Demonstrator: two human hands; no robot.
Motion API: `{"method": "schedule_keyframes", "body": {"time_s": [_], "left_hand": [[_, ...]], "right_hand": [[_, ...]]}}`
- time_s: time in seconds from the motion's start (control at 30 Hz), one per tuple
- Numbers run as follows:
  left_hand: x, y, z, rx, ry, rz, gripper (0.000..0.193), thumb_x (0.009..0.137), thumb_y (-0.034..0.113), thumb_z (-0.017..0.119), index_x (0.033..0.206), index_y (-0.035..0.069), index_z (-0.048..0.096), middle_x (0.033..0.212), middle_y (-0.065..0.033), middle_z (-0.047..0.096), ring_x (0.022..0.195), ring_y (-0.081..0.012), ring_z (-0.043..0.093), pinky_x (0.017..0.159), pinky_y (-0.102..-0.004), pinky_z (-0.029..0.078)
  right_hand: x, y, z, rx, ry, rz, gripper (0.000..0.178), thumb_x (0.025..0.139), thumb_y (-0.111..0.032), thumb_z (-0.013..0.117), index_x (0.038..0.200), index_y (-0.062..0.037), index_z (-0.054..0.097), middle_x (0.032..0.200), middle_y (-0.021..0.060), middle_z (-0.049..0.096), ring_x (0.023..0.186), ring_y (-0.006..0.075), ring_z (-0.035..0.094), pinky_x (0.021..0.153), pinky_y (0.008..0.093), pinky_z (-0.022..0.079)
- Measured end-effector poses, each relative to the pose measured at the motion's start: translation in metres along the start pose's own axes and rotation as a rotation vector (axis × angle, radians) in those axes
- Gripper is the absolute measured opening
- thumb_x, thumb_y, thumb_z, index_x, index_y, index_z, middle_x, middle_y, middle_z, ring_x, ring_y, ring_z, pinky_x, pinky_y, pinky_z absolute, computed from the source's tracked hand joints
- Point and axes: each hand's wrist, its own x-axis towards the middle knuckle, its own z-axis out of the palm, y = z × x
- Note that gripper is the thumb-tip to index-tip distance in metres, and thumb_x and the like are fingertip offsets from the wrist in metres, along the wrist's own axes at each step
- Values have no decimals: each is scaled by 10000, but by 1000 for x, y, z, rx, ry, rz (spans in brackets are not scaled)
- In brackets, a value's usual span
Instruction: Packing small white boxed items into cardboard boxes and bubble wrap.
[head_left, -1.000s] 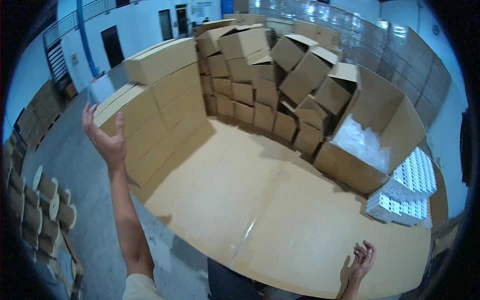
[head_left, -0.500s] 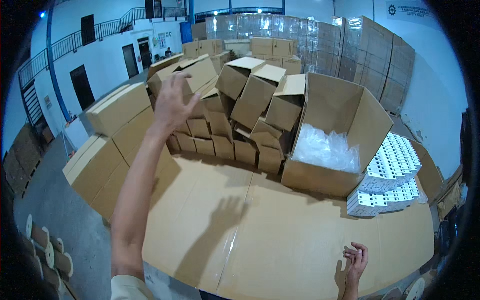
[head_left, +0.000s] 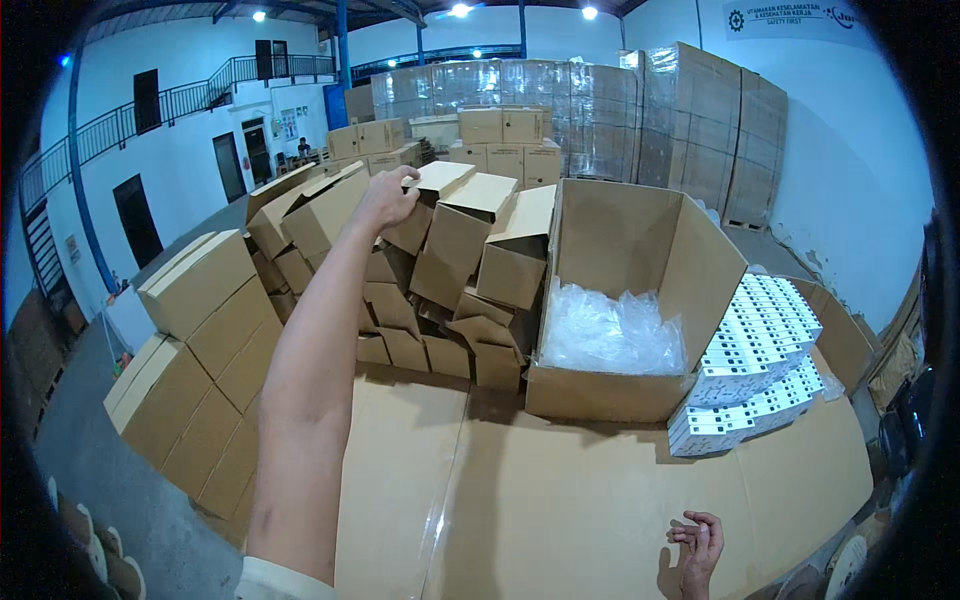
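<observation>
My left hand (head_left: 388, 200) reaches far forward to a pile of cardboard boxes. Its fingers are closed over the left edge of one small brown cardboard box (head_left: 443, 178) at the top of the pile; the thumb is hidden. Right beside that one lean two more small boxes (head_left: 448, 250), tilted, with their top flaps bent over. Low on the right, my right hand (head_left: 700, 545) hovers near the cardboard-covered table (head_left: 580, 490), palm turned inward. Its fingers are loosely curled and apart, with nothing in them.
A large open carton (head_left: 610, 395) holds clear plastic bags (head_left: 615, 330). To its right stand stacked small white boxes (head_left: 750, 345). Closed brown boxes (head_left: 200, 350) are stacked at the left. Wrapped carton pallets (head_left: 690, 140) line the back, and spools (head_left: 110, 560) stand lower left.
My left hand has moved from above the pile onto a small box's edge, its fingers closing there. The view has shifted right and tilted up. My right hand stays low, fingers slightly more curled.
</observation>
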Motion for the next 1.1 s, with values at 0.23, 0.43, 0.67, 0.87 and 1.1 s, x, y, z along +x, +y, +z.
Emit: {"method": "schedule_keyframes", "body": {"time_s": [0.23,0.43,0.67,0.87,1.1], "left_hand": [[24,-36,15,211,184,18,294,911,221,590,1074,12,718,1058,-265,688,1120,-430,599,1025,-494,461],[28,-15,3,108,318,-106,375,1006,264,552,950,-70,714,1010,-298,678,1014,-470,629,918,-538,485],[26,-5,-63,61,696,-141,453,1032,313,544,888,-89,695,964,-325,659,934,-502,638,861,-564,488],[-37,19,-130,-78,906,9,448,1053,310,518,965,-95,687,966,-291,670,939,-492,640,830,-547,480],[-225,67,-99,-37,648,-37,398,1062,237,517,940,-117,651,967,-302,636,899,-454,611,824,-529,462]], "right_hand": [[4,-2,5,39,8,27,307,1078,-260,485,1180,27,521,1131,185,632,787,207,698,678,321,597],[3,3,1,86,24,44,292,1075,-248,492,1176,24,518,1128,177,637,757,202,696,674,312,592],[3,12,-5,128,12,51,283,1076,-236,485,1171,29,512,1127,176,632,752,203,694,681,311,592],[6,11,1,168,-2,51,276,1076,-231,477,1170,26,511,1139,171,628,744,210,701,683,311,593],[-2,-6,9,21,-78,50,307,1057,-242,497,1197,26,544,1113,149,649,777,198,694,717,305,573]]}}
